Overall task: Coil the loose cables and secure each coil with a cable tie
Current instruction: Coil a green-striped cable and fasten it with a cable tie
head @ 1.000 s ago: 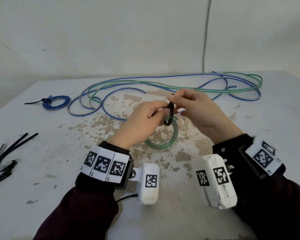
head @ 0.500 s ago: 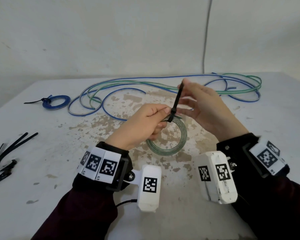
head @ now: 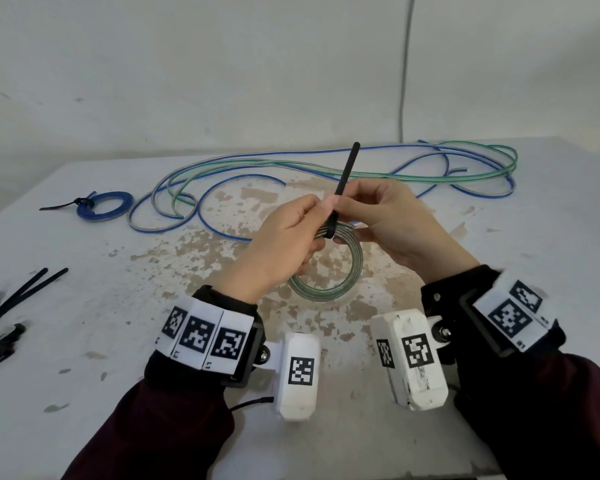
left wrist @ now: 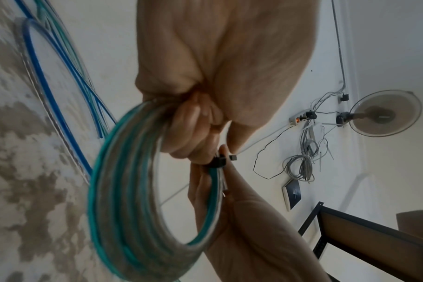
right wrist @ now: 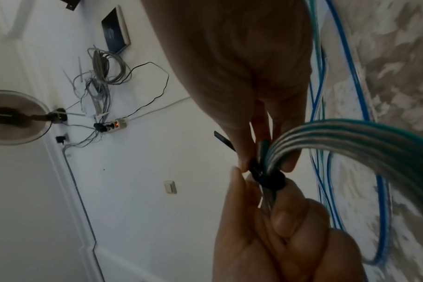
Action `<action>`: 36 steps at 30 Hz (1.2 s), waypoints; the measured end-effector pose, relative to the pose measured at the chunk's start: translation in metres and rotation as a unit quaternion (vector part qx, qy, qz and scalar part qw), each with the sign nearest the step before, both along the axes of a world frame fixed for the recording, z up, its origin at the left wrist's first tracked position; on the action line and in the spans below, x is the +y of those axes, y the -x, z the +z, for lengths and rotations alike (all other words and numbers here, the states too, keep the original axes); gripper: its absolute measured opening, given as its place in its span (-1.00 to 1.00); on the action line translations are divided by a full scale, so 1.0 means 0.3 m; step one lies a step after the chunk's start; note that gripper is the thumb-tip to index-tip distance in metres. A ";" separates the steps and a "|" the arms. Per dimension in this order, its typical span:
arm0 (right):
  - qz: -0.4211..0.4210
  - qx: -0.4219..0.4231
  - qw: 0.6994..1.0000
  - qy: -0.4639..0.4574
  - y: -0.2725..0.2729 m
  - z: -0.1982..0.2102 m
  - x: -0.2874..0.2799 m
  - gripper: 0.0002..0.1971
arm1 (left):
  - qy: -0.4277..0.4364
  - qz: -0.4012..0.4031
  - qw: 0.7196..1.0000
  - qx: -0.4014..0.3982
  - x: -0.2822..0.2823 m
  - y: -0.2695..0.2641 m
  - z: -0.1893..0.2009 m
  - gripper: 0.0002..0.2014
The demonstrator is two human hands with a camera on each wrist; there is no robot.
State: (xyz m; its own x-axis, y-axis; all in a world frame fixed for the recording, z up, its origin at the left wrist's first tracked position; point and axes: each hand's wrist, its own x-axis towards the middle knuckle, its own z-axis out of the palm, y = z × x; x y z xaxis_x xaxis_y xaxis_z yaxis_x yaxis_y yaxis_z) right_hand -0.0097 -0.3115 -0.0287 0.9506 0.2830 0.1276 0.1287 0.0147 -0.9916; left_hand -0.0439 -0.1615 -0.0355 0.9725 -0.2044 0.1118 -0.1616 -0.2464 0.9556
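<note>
Holding a small coil of clear cable with green stripes above the worn white counter, we have both hands meeting at the top of the loop. Our left hand is clenched around the gathered strands, thumb and fingertips pressing them together just left of the black plastic cable tie that wraps the bundle. Our right hand pinches the tie's tail right above the wrap, and the free end of the tail sticks up and slightly away from us. In the right wrist view the tie's loop sits snug around the strands, with the coil curving off to the right. The left wrist view shows the tie's head between the fingers of both hands, the coil hanging below. Behind the hands, long loose blue and green striped cables sprawl across the far side of the counter. A small blue coil already tied with a black tie lies at far left, and spare black cable ties lie near the left edge.
</note>
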 end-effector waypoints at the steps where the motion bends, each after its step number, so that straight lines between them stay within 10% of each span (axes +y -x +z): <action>1: -0.005 -0.001 1.000 0.003 0.000 -0.001 0.000 -0.83 | -0.014 0.001 1.000 -0.013 0.002 -0.001 -0.002 -0.67; 17: -0.044 -0.011 0.999 0.026 -0.030 -0.044 0.018 -0.76 | -0.100 0.039 0.989 -0.104 -0.005 0.005 -0.011 -0.75; 36: -0.059 -0.084 0.995 -0.011 -0.045 -0.044 0.138 -0.80 | -0.072 -0.003 0.997 0.005 0.153 0.046 0.019 -0.84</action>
